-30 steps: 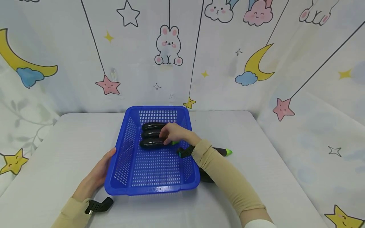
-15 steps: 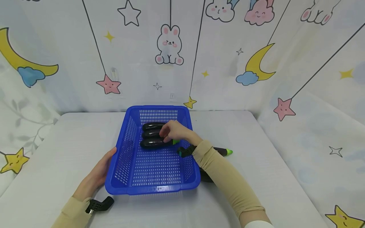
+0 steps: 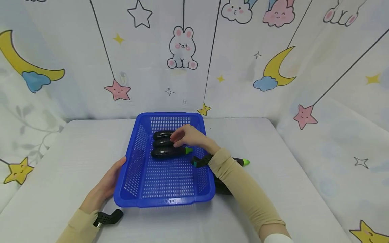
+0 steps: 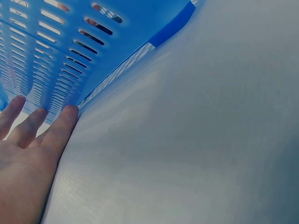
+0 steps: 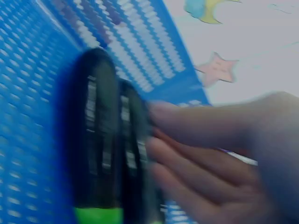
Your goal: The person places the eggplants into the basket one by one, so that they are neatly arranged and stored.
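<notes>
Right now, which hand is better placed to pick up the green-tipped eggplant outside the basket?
Probably the right hand: that eggplant lies on its side of the basket, close to its sleeve, while the left hand touches the opposite side.

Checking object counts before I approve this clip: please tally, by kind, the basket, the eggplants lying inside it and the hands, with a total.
Blue basket: 1
Eggplants inside: 3
Hands: 2
Total: 6
</notes>
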A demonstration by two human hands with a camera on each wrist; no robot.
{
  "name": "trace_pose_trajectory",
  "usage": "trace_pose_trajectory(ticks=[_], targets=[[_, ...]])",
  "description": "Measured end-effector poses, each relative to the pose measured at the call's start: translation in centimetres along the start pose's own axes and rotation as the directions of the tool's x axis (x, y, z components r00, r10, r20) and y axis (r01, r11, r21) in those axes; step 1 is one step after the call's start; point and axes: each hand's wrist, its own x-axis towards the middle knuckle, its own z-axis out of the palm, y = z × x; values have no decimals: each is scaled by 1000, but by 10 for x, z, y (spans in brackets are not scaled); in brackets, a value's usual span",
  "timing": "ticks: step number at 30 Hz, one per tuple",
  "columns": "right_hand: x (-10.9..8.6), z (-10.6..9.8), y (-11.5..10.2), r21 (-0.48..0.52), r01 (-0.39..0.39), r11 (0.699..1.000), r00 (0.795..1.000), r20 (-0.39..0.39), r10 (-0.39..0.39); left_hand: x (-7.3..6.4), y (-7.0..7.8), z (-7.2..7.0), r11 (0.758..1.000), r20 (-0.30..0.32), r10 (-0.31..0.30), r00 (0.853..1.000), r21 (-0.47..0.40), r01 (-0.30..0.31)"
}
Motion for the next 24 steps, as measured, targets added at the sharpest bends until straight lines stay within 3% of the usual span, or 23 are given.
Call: trace_pose_trajectory(ticks=[11, 20, 24], targets=[[-24, -33, -17, 22, 51, 998, 999, -19, -50, 1, -1, 1, 999, -18, -5, 1000, 34, 6], [-50, -48, -7, 19, 54, 998, 997, -62, -53, 0, -2, -2, 999, 1, 9, 1000, 35, -9], [-60, -52, 1, 56, 92, 994, 992, -91, -87, 0, -2, -2, 999, -1, 8, 1000, 47, -8]])
